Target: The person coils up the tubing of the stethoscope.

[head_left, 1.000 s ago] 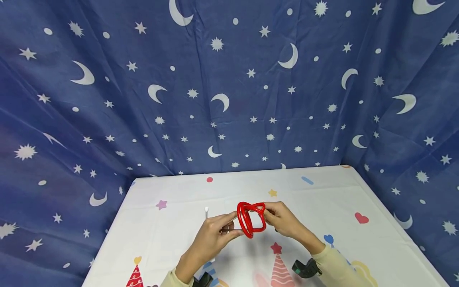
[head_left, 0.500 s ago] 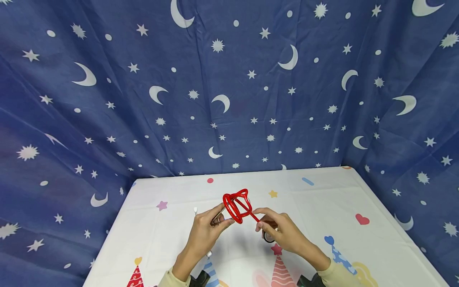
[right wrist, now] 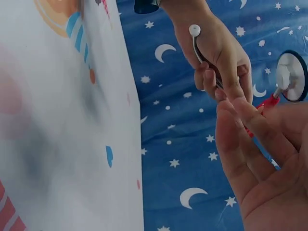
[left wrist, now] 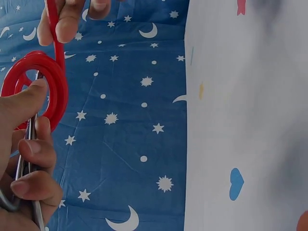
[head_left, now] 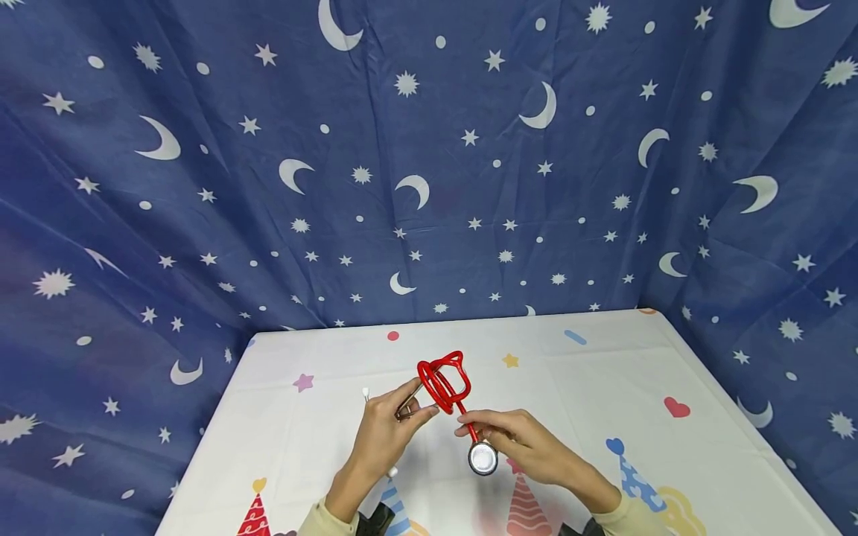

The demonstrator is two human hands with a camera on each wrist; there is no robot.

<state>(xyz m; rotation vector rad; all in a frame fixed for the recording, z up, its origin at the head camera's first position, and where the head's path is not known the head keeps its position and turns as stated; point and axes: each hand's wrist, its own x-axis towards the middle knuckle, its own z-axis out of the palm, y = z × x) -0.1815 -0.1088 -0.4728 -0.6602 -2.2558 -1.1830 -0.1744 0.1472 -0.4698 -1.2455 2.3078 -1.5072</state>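
Observation:
A stethoscope with red tubing point(left wrist: 59, 98) wound into a coil is held up over the table between both hands. My left hand point(head_left: 383, 435) grips its metal ear tubes point(left wrist: 32, 132), with the thumb lying against the coil. A white ear tip point(head_left: 366, 392) pokes out beyond the left hand, and one shows in the right wrist view too. Along the straight tubing below the coil, my right hand point(head_left: 529, 445) pinches the tube between its fingers. Just past those fingers hangs the round silver chest piece point(head_left: 483, 458) with its dark rim.
A white tablecloth point(head_left: 583, 387) printed with hearts, stars and party hats covers the table. Behind and at both sides hangs a dark blue curtain point(head_left: 456, 186) with moons and stars. Dark wrist cameras point(head_left: 375, 520) are strapped at the sleeves.
The coil has moved up and left with my left hand. My right hand has shifted from the coil down along the tubing, and the chest piece now hangs in full view.

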